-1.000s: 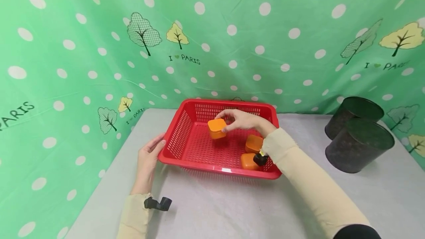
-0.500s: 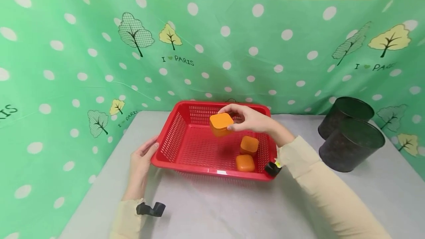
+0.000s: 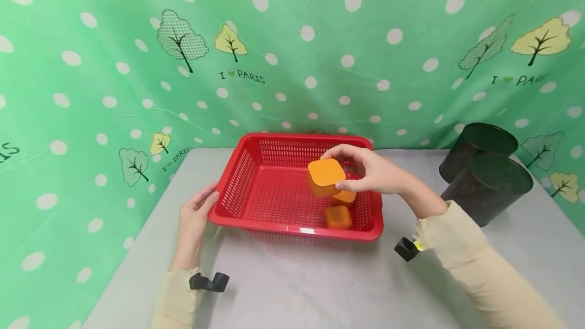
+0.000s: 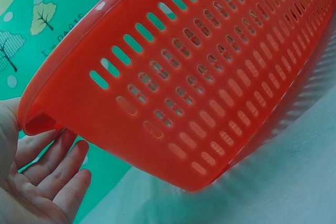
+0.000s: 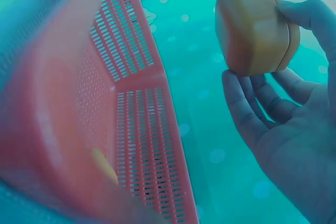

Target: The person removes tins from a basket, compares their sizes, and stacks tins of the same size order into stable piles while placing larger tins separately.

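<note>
My right hand (image 3: 377,172) holds an orange box (image 3: 326,172) with rounded corners between thumb and fingers. It is above the right part of a red plastic basket (image 3: 269,224). A seam for a lid shows around the box (image 5: 254,32) in the right wrist view. Two more orange boxes lie in the basket's right end: one (image 3: 345,198) partly hidden behind the held box, the other (image 3: 338,217) nearer the front. My left hand (image 3: 193,225) grips the basket's left rim, its thumb over the edge and fingers below, as the left wrist view also shows.
Two dark round bins stand at the right, a front one (image 3: 491,192) overlapping a rear one (image 3: 459,154). Pale cloth covers the table (image 3: 301,278). A green dotted curtain (image 3: 292,65) hangs behind the basket and at the left.
My right hand has raised the orange box and moved it rightward over the basket. Both boxes below have come out from behind the right forearm. My left hand keeps its hold on the rim.
</note>
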Available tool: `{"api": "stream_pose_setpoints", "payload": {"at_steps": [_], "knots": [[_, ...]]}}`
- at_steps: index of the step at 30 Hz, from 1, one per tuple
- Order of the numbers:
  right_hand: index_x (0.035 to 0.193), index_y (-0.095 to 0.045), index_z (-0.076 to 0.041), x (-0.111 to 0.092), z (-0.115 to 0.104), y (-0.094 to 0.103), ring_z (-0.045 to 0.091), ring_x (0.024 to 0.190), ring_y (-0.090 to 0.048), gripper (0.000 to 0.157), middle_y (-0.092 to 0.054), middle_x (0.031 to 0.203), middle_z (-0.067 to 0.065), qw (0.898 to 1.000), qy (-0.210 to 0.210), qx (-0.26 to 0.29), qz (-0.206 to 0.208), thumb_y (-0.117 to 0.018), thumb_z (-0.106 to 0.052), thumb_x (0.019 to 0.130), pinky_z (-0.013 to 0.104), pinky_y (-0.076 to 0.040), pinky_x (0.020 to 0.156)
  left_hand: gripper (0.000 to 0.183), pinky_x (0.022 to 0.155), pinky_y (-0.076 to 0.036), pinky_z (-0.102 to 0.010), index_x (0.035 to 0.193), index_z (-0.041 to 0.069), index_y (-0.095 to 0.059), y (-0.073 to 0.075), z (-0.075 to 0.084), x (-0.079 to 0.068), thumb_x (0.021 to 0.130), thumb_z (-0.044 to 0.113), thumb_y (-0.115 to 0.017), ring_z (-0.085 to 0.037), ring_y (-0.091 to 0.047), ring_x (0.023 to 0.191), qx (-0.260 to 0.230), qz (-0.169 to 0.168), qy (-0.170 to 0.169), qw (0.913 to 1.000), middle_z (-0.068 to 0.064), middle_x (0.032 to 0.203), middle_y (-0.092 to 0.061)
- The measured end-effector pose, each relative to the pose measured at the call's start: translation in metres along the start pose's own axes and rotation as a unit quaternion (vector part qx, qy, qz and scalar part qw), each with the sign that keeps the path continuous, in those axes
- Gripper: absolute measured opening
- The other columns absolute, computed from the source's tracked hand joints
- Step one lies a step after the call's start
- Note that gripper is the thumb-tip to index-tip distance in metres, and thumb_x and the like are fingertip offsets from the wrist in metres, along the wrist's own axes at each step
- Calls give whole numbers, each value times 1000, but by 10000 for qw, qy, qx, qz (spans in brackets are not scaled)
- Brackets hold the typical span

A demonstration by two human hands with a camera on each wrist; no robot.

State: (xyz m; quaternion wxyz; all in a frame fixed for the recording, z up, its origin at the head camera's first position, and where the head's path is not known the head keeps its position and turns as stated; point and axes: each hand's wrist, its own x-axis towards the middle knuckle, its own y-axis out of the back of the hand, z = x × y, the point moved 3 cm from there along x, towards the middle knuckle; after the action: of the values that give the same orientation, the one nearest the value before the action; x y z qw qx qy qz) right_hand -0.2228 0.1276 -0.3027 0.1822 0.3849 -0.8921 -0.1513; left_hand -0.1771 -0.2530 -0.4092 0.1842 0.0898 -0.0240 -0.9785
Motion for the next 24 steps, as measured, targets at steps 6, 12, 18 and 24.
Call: {"api": "stream_pose_setpoints", "payload": {"at_steps": [6,12,18,24], "knots": [[130,-53,-7,-30,1,4,19,110,-59,48,-59,122,7,9994,-136,-175,260,-71,-3,85,30,-56,94,48,82,-54,-10,140,9,-58,-3,1,0,96,26,-68,6,-67,94,-225,59,-19,9997,24,98,-69],[130,-53,-7,-65,10,10,16,108,-58,49,-59,121,1,9967,-190,-480,629,-71,-2,85,27,-56,92,46,81,-54,-10,139,10,-59,-5,1,1,95,24,-68,5,-67,94,-302,58,44,9995,23,99,-70],[133,-52,-7,-94,17,13,10,110,-58,52,-58,124,-4,9921,-332,-643,1027,-71,3,85,18,-52,94,46,81,-54,-10,138,10,-60,-6,0,3,95,24,-69,4,-68,95,-315,99,99,9994,21,101,-71],[132,-52,-2,-118,26,20,8,109,-58,53,-59,125,-3,9868,-346,-773,1377,-70,11,83,13,-51,93,46,83,-53,-9,138,10,-60,-5,-1,7,94,21,-69,3,-67,99,-421,88,98,9990,19,105,-70]]}}
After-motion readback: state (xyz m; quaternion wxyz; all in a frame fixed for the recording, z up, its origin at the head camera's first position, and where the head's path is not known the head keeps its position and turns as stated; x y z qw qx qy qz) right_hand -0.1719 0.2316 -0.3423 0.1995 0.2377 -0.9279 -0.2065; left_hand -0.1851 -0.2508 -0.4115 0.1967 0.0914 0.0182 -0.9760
